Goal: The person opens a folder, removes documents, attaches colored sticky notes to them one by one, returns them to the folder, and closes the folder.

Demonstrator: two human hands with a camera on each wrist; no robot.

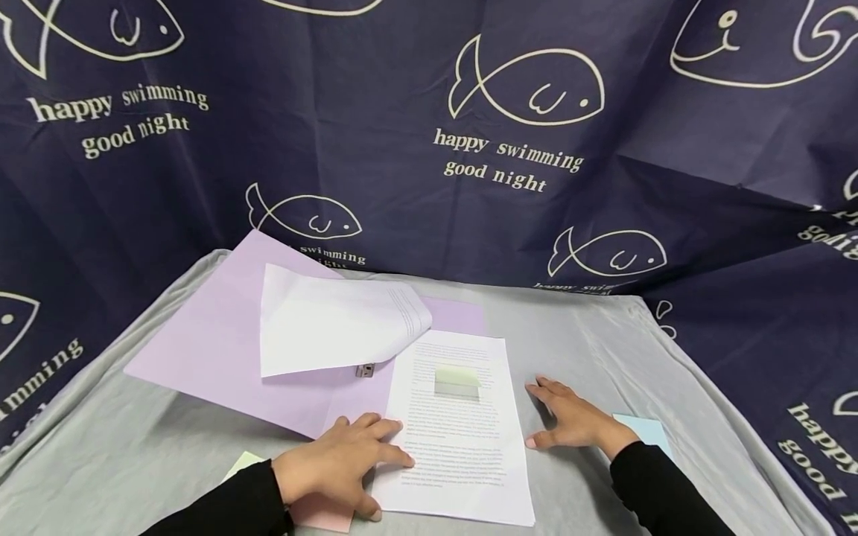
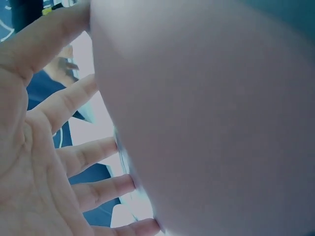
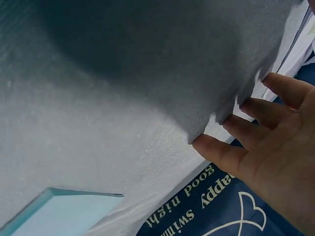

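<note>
A stack of printed sheets [image 1: 462, 454] lies on the grey cloth, with a pale yellow-green sticky note [image 1: 458, 381] on its upper part. The note's lower edge lifts from the page. At the stack's left edge, my left hand [image 1: 342, 465] rests with fingers spread, fingertips at the paper. My right hand [image 1: 578, 418] is to the right of the stack, its spread fingertips on the cloth, apart from the paper. Under the sheets lies an open lilac folder [image 1: 208, 335] with a metal clip [image 1: 365, 370]. Turned-over sheets [image 1: 328, 320] curl across its left cover.
Beside my right wrist is a light blue sticky pad [image 1: 646, 432]. A pink pad [image 1: 322, 514] and a yellow-green pad [image 1: 243, 463] lie partly under my left hand and forearm. A dark blue fish-print curtain [image 1: 402, 149] hangs behind the cloth-covered table [image 1: 570, 320].
</note>
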